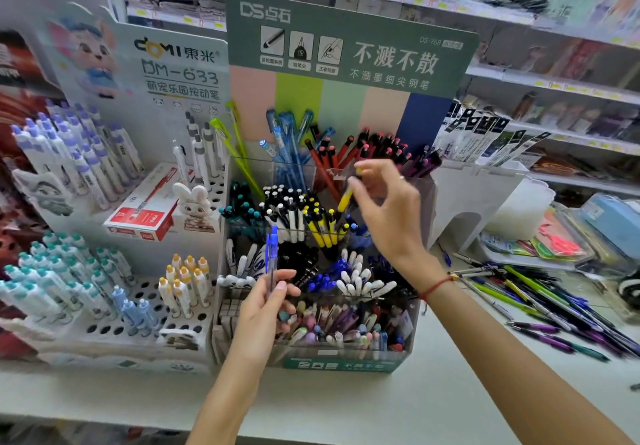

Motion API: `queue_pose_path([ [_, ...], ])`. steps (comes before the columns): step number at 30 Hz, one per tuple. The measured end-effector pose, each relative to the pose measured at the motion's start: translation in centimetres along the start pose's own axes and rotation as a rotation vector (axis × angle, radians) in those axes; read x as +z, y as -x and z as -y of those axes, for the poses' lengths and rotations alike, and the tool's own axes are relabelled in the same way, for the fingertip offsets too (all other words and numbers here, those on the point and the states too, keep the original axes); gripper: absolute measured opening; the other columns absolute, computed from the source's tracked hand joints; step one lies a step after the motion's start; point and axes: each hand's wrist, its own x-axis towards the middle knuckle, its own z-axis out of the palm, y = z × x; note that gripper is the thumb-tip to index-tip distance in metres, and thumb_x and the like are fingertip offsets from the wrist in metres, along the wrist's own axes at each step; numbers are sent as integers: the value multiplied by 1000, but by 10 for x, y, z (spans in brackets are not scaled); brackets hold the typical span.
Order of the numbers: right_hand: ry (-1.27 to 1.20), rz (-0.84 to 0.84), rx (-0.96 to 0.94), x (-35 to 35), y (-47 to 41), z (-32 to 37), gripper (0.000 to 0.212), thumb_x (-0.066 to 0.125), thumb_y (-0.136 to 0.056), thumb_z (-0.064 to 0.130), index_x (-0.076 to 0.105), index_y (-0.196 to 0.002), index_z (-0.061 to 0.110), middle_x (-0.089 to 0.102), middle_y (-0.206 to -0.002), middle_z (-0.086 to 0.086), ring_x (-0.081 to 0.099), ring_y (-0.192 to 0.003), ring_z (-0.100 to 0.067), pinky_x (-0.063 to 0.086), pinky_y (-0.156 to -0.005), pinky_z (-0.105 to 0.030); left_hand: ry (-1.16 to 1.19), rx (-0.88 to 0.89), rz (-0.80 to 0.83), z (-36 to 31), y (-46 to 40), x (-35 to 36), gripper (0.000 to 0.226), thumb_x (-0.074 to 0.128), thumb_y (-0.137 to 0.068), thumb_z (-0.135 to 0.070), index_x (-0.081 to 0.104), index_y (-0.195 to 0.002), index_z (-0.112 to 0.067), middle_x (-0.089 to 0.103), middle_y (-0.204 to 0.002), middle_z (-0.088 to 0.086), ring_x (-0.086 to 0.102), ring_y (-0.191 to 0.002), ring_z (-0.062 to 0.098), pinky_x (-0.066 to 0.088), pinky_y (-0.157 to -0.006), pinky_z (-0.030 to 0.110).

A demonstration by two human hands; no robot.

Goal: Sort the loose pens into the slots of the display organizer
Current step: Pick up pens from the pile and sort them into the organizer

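Head view is showing two pens in hand above the display organizer, which is sitting at the centre of the white counter. The right hand is pinching a yellow pen between thumb and fingertips, tilted, just above the compartment of yellow-and-black pens in the organizer's middle tier; the remaining fingers are fanning out loosely. The left hand, at seven o'clock from the right one, is gripping a blue pen upright between thumb and fingers, its cap pointing to twelve o'clock, in front of the tier of black and white pens. Compartments further back are holding blue, red and purple pens, and the front tier is holding pastel ones. At four o'clock from the organizer, loose pens in green, purple and blue are lying scattered across the counter. At nine o'clock, a white perforated stand is holding rows of capped pens, with a red box resting on it.
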Motion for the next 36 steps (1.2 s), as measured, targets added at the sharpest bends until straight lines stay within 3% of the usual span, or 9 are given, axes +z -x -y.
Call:
queue_pose_path([
  [3, 30, 167, 70, 12, 7, -11, 13, 64, -92, 19, 63, -102, 12, 70, -84, 3, 67, -78, -7, 57, -74, -34, 10, -2, 1, -1, 1, -4, 22, 40, -100, -11, 61, -103, -19, 63, -83, -3, 56, -61, 0, 44, -56, 18],
  [8, 219, 288, -67, 18, 6, -10, 12, 60, -94, 24, 56, -102, 16, 71, -82, 2, 68, -69, -18, 57, -65, -41, 26, -7, -38, -3, 6, -12, 23, 41, -101, -14, 62, -105, -22, 67, -87, -4, 60, -70, 4, 48, -64, 21],
  [14, 395, 136, -174, 7, 18, -17, 14, 63, -93, 18, 55, -97, 7, 62, -62, -1, 54, -45, -15, 49, -41, -34, 81, -7, -53, -5, 8, -18, 23, 42, -100, -14, 64, -105, -22, 69, -87, -5, 60, -73, 7, 49, -67, 24],
  [18, 465, 239, -192, 11, 27, -17, 13, 69, -88, 21, 59, -90, 12, 60, -64, 0, 55, -58, -15, 46, -46, -28, 90, -3, -20, -5, 4, -15, 22, 42, -100, -11, 63, -103, -19, 68, -87, -3, 60, -69, 7, 50, -61, 19],
  [24, 297, 138, -109, 3, 45, 1, 20, 60, -93, 28, 69, -105, 16, 66, -105, 6, 56, -104, -12, 44, -88, -19, -50, 86, 78, -6, -5, -5, 22, 41, -100, -9, 60, -101, -20, 66, -86, -4, 57, -69, 5, 49, -61, 14],
  [28, -182, 262, 287, -3, 63, 39, 28, 57, -94, 37, 64, -116, 21, 66, -96, 11, 62, -82, -9, 50, -68, -21, -231, 148, 152, 0, -11, 14, 21, 42, -101, -17, 58, -102, -31, 66, -90, -5, 54, -70, 7, 50, -58, 17],
  [30, -296, 268, 364, -5, 70, 43, 23, 64, -92, 22, 65, -114, 18, 69, -90, 5, 67, -78, -12, 53, -64, -21, -309, 175, 192, 5, -13, 25, 21, 42, -102, -24, 57, -98, -38, 65, -80, -17, 53, -61, 4, 49, -59, 30],
  [33, -404, 198, 448, -14, 72, 36, 9, 65, -90, 11, 66, -99, 13, 71, -87, -1, 69, -77, -18, 56, -71, -29, -437, 263, 246, 9, -15, 37, 17, 40, -102, -32, 55, -97, -38, 63, -78, -25, 46, -49, -2, 38, -53, 27],
  [36, -468, 133, 458, -24, 74, 29, 6, 61, -92, 7, 61, -97, 9, 70, -87, -6, 68, -76, -18, 55, -71, -28, -642, 401, 262, 7, -20, 41, 15, 44, -100, -36, 58, -104, -33, 59, -79, -22, 48, -68, -4, 37, -65, 25],
])
